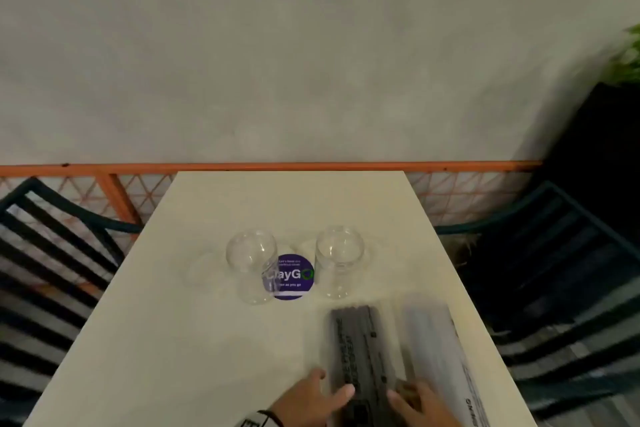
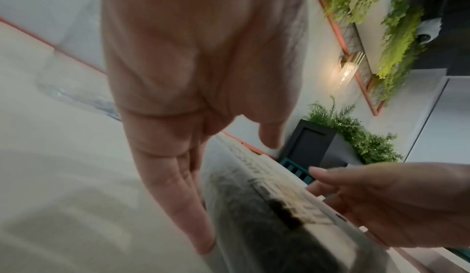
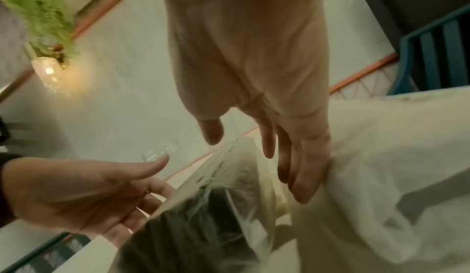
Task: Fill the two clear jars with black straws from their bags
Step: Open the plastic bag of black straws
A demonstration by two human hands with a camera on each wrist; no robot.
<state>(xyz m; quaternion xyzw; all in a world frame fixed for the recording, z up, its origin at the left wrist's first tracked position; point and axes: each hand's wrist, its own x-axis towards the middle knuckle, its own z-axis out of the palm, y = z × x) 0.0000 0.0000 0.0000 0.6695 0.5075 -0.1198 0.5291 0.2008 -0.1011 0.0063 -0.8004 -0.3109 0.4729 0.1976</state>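
Jars (image 1: 252,265) stand empty; open left hand (image 1: 304,399) and right hand (image 1: 420,404) flank straw bag (image 1: 360,350).

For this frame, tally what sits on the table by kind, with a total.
Clear jars: 2 (left jar, right jar)
Straw bags: 2 (dark bag, pale bag)
Round purple sticker: 1
Total: 5

White table (image 1: 173,322): two clear jars (image 1: 251,267) (image 1: 339,260), purple sticker (image 1: 291,277), two straw bags (image 1: 363,357) (image 1: 440,357).
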